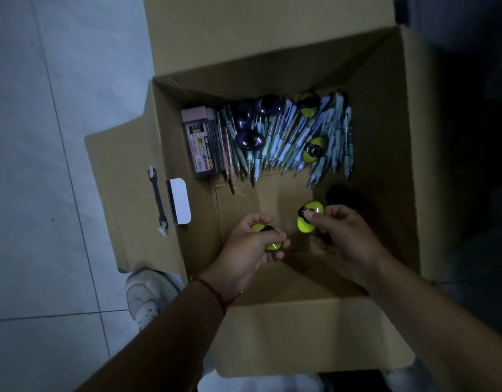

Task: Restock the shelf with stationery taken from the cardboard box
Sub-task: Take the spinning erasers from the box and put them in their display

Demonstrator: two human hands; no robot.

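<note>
Fingers of left hand (pixel 251 244) & right hand (pixel 339 233) each gripping a yellow-black oval item (pixel 310 219), low inside cardboard box (pixel 385 165); pens (pixel 300 137), purple ovals, pink packs lying at far side.

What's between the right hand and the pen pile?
Only bare box floor. In the head view, the right hand holds a yellow case; the pens lie beyond.

Cardboard box (pixel 385 137) open on floor (pixel 46 137). Pens (pixel 300 137) heaped along far wall inside; flat packs (pixel 200 145) left of pens; round items (pixel 312 149) atop heap. Shoe (pixel 148 292) near-left, outside box.
</note>
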